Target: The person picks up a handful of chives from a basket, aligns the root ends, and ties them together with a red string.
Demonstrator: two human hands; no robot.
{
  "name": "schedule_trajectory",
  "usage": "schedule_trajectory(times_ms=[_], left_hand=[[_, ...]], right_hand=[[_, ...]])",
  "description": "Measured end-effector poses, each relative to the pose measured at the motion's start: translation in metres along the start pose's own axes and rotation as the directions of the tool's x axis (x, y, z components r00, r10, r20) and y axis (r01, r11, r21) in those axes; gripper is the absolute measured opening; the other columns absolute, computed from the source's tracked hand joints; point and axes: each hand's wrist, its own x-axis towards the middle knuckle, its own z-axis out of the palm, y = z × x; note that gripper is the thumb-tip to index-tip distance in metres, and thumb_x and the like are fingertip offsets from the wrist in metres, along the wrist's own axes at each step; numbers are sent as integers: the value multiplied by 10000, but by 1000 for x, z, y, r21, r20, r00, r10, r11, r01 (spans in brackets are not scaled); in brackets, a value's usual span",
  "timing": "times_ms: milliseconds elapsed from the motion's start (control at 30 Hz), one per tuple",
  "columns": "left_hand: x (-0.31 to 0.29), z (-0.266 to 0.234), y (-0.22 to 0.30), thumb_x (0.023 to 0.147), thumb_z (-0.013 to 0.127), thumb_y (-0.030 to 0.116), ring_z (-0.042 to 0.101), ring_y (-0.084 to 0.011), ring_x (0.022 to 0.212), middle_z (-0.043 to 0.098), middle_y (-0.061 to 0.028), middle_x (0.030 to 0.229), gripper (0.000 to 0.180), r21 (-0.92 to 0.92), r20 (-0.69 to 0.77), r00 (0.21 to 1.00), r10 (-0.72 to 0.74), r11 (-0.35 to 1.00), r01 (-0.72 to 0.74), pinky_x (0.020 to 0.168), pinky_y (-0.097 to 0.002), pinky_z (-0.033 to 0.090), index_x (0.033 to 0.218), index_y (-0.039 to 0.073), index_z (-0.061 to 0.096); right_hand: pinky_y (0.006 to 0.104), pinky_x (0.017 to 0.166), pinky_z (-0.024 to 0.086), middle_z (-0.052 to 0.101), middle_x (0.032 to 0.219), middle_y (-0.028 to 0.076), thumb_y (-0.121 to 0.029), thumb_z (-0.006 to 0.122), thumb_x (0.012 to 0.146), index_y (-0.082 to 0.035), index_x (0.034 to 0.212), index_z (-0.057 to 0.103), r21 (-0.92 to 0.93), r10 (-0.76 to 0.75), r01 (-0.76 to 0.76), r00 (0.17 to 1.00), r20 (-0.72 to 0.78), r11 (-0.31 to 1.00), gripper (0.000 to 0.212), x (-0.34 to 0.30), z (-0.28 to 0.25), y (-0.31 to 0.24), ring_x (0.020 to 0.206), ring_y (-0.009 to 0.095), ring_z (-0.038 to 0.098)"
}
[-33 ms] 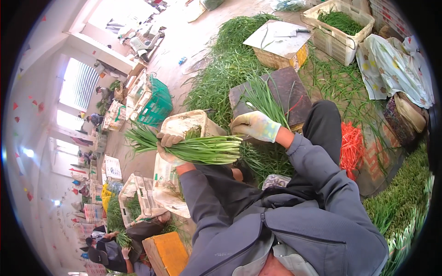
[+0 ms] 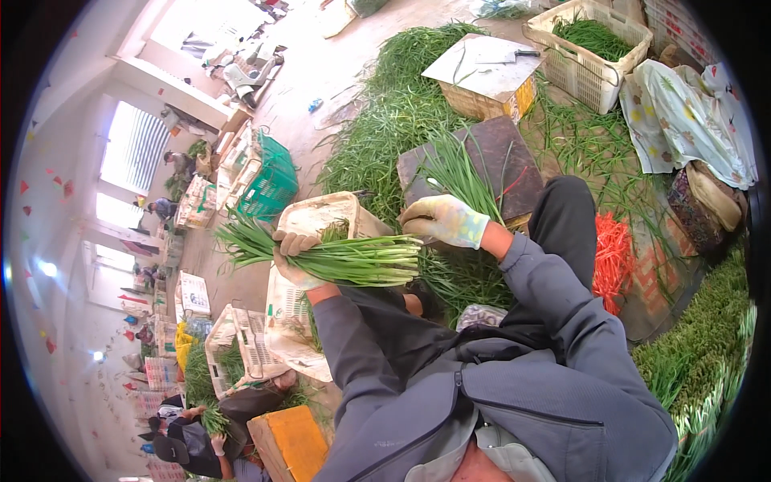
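Observation:
My left hand (image 2: 295, 259), in a glove, is closed around a bunch of chives (image 2: 361, 261). The bunch lies level across my lap, leafy tops to the left and pale cut ends to the right. Just beyond those pale ends is my gloved right hand (image 2: 446, 221), its fingers curled together. Whatever its fingertips may hold is hidden. Behind the right hand, more loose chives (image 2: 466, 177) rest on a dark board (image 2: 514, 149) on a low stand.
A cream plastic crate (image 2: 293, 321) stands by my left knee. Beyond are a heap of greens (image 2: 385, 112), a white-topped box (image 2: 454, 68) and a knife (image 2: 514, 56). Red ties (image 2: 612, 261) lie by my right leg, stacked chive bundles (image 2: 699, 361) at right. A co-worker (image 2: 193, 438) sits lower left.

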Motion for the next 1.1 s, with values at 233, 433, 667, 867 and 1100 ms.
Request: schedule_trajectory(times_ms=[233,433,667,867,1100], left_hand=[[20,-34,-45,942,534,189,397,-66,638,400,87,729,231,3,-22,998,-66,998,66,679,-289,366,1156,100,540],[25,-59,-57,966,521,151,357,-74,633,356,73,726,223,223,-132,987,-90,968,118,668,-283,333,1164,49,540],[36,-88,-40,967,534,154,382,-82,631,384,65,725,210,89,-135,988,-68,993,80,675,-290,352,1136,39,583],[41,-99,-37,965,526,163,362,-85,618,369,60,718,240,118,-176,983,-55,990,77,661,-296,323,1165,41,578],[31,-105,-8,971,520,164,370,-81,632,363,69,726,242,151,-163,985,-52,986,77,670,-291,331,1179,49,567]], right_hand=[[391,1028,436,536,1311,295,-460,821,660,63,1443,336,65,33,-50,970,240,997,1059,25,22,18,1212,381,544],[370,1068,408,473,1397,282,-354,834,684,35,1504,226,276,200,-216,976,84,937,1093,7,56,25,1280,317,509],[366,764,538,638,969,94,-92,694,821,-99,1073,697,-190,-131,102,981,-143,976,252,3,0,43,902,294,640],[405,691,526,622,919,82,-148,662,812,-174,1032,692,-418,-189,217,976,108,882,223,31,21,46,847,305,631],[375,739,528,629,919,91,-92,697,801,-65,935,666,-191,-129,136,990,48,972,140,40,19,45,855,297,638]])
